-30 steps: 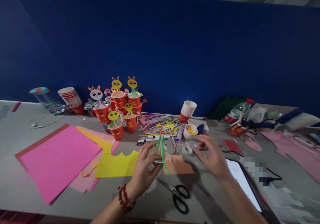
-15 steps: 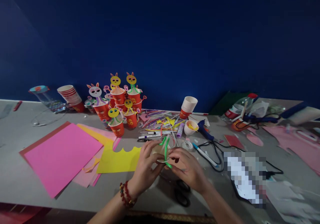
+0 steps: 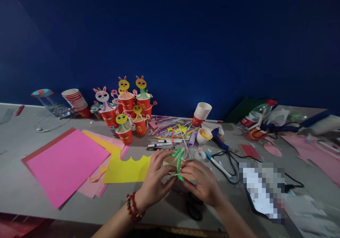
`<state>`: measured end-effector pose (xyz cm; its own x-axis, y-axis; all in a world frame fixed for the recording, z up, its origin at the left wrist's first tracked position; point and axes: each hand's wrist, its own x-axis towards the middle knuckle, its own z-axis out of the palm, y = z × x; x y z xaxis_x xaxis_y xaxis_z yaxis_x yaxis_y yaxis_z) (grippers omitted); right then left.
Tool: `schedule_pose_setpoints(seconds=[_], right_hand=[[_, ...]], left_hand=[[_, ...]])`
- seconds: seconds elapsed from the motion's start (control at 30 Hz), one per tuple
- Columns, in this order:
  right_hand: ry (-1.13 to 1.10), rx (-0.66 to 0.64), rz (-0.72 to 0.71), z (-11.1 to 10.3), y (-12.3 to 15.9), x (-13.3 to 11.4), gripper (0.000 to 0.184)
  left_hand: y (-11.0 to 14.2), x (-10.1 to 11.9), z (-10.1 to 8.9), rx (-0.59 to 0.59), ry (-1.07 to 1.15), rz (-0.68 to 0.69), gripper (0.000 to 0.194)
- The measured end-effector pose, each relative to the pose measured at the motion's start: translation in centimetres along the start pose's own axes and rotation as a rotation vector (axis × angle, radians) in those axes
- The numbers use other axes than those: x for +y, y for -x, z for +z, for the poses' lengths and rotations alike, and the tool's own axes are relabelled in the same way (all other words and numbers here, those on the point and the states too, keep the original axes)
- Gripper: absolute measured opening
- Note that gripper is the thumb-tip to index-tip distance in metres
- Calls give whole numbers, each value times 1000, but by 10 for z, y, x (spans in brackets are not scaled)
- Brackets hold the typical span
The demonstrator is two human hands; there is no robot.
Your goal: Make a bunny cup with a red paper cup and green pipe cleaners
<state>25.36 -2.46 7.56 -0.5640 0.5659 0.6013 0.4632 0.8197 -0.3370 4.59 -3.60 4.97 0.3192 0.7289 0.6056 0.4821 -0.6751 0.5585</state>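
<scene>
My left hand (image 3: 158, 177) and my right hand (image 3: 202, 182) are closed around a small pale paper cup (image 3: 174, 173), mostly hidden by fingers. Bent green pipe cleaners (image 3: 179, 160) rise from the cup, and one end hooks out over the near rim. The fingers of my right hand pinch at the rim beside the green stem. Black-handled scissors (image 3: 193, 209) lie on the table below my hands. Just left of them is a yellow paper sheet (image 3: 124, 172) with a scalloped edge.
Red cups with animal faces (image 3: 124, 135) stand at back left, near a cup stack (image 3: 75, 100). Loose pipe cleaners (image 3: 170, 126) lie behind my hands. To the right are a blue glue gun (image 3: 219, 140) with its cord, a marker (image 3: 219, 165), a phone (image 3: 261, 192) and a bottle (image 3: 256, 114).
The cup has tipped so its rim looks flatter, and the green pipe cleaners have shifted slightly right and down. My right fingers have closed in nearer the rim.
</scene>
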Motion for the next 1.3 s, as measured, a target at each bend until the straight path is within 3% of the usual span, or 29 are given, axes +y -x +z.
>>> schedule_pose_setpoints(seconds=[1.3], right_hand=[[-20, 62, -24, 0, 3, -2, 8]], left_hand=[[2, 7, -2, -8, 37, 22, 26]])
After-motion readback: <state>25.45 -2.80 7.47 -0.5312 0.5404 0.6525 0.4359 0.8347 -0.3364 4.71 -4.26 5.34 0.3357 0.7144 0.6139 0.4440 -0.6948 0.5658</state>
